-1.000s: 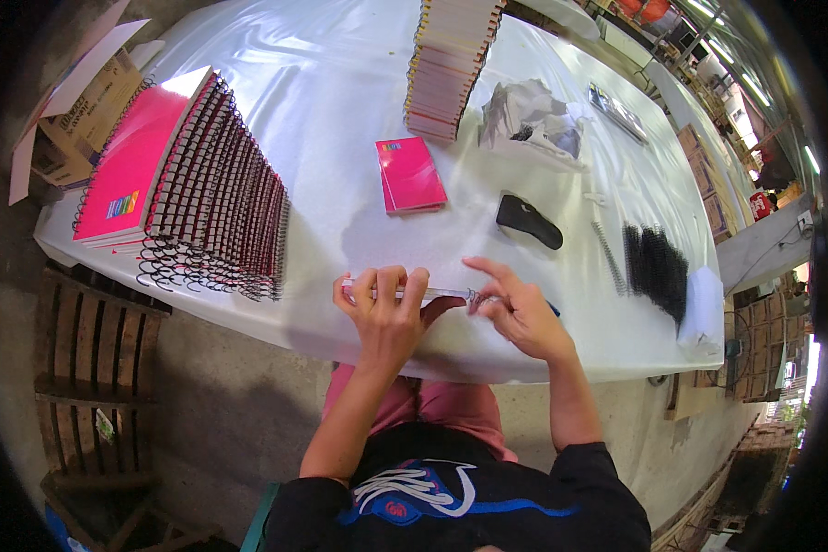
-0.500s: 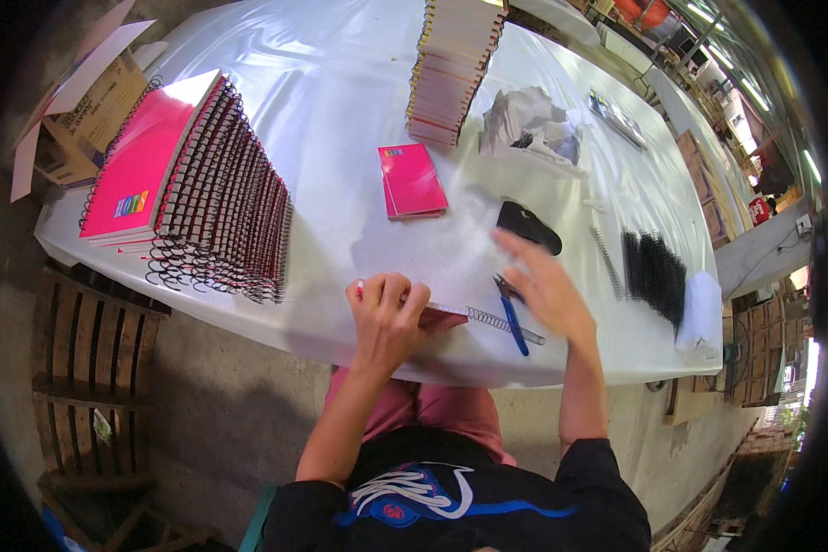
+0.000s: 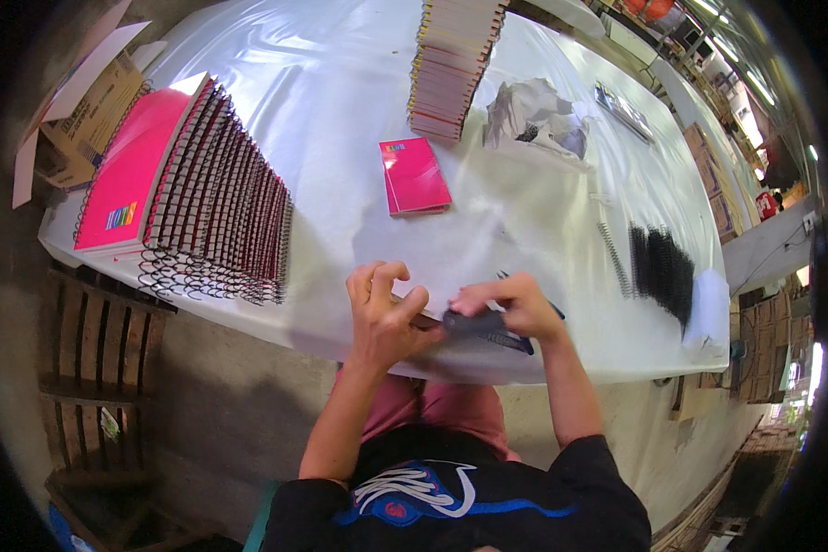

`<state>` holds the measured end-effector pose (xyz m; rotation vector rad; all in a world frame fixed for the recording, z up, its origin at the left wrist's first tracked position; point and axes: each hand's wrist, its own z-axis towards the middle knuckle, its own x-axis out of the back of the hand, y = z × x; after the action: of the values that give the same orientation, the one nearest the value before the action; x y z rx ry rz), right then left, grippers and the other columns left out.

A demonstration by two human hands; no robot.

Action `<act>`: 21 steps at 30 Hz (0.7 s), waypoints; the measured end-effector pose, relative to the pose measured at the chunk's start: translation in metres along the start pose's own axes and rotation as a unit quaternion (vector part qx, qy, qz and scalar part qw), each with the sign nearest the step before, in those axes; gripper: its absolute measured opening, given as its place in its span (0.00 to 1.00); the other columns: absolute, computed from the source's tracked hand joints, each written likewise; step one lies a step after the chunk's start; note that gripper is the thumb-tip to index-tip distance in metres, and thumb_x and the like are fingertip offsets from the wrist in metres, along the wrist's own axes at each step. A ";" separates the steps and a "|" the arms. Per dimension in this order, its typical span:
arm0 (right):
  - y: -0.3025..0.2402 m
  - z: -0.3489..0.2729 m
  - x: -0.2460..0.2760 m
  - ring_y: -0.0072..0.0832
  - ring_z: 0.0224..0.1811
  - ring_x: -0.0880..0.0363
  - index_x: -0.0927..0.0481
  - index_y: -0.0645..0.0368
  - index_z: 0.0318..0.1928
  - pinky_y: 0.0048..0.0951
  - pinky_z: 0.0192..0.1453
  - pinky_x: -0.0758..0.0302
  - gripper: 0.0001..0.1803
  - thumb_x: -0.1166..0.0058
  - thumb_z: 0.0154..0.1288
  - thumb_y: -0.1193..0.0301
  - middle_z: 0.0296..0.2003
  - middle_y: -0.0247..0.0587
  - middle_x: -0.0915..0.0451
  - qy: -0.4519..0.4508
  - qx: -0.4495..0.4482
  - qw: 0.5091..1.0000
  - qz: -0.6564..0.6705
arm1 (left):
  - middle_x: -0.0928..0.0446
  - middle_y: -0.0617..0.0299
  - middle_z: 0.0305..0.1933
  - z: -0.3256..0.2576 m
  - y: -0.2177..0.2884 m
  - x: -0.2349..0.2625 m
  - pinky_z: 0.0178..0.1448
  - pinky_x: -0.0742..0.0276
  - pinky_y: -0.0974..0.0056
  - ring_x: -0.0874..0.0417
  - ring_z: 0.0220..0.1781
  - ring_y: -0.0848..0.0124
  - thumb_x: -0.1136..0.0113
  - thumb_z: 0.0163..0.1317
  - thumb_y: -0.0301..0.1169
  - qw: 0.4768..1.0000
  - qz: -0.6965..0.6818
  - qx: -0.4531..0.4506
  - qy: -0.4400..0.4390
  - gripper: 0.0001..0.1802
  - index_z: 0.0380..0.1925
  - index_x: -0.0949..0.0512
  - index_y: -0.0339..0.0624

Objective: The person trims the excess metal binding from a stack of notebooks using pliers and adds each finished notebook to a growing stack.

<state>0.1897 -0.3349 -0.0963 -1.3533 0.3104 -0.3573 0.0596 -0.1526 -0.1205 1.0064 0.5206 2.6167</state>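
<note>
By the table's near edge my left hand is closed on a thin notebook, of which only a strip shows past the fingers. My right hand grips a black oblong thing with a rounded end, held against or very close to the notebook's right end; its kind I cannot make out. The wire coil at that end is hidden from view. Blue-handled pliers lie partly covered by my right hand. Farther off, two or so small pink notebooks rest stacked.
A tall stack of pink coil-bound notebooks stands left, beside an open carton. Another stack rises at the back, near crumpled white paper. Right are black coils, a single coil and a white roll.
My right hand has picked up the black oblong thing from the table and brought it left and nearer, to the notebook's end. My left hand stays in about the same place.
</note>
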 end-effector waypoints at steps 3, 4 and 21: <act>-0.003 0.003 0.002 0.35 0.44 0.18 0.17 0.64 0.36 0.32 0.55 0.26 0.14 0.46 0.47 0.87 0.37 0.47 0.17 -0.009 0.030 0.998 -0.057 | 0.32 0.56 0.45 0.003 0.001 0.000 0.51 0.37 0.51 0.32 0.50 0.54 0.27 0.24 0.49 1.000 -0.024 -0.013 -0.002 0.26 0.18 0.27 0.44; -0.013 0.005 -0.003 0.34 0.43 0.18 0.17 0.64 0.36 0.30 0.53 0.26 0.15 0.46 0.46 0.87 0.37 0.46 0.16 -0.039 0.087 0.995 -0.007 | 0.32 0.56 0.46 0.003 0.001 0.000 0.51 0.37 0.50 0.33 0.51 0.53 0.27 0.24 0.49 1.000 -0.025 -0.010 0.000 0.26 0.18 0.27 0.44; -0.011 0.022 -0.018 0.32 0.40 0.17 0.15 0.60 0.36 0.28 0.48 0.24 0.19 0.48 0.41 0.86 0.36 0.45 0.16 0.039 -0.014 0.968 -0.246 | 0.39 0.45 0.53 0.002 -0.018 -0.005 0.44 0.30 0.56 0.35 0.51 0.53 0.20 0.17 0.48 0.980 -0.191 0.061 0.009 0.34 0.22 0.29 0.42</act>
<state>0.1817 -0.3096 -0.0809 -1.4393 0.0381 -0.8235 0.0666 -0.1382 -0.1297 0.8222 0.7999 2.2767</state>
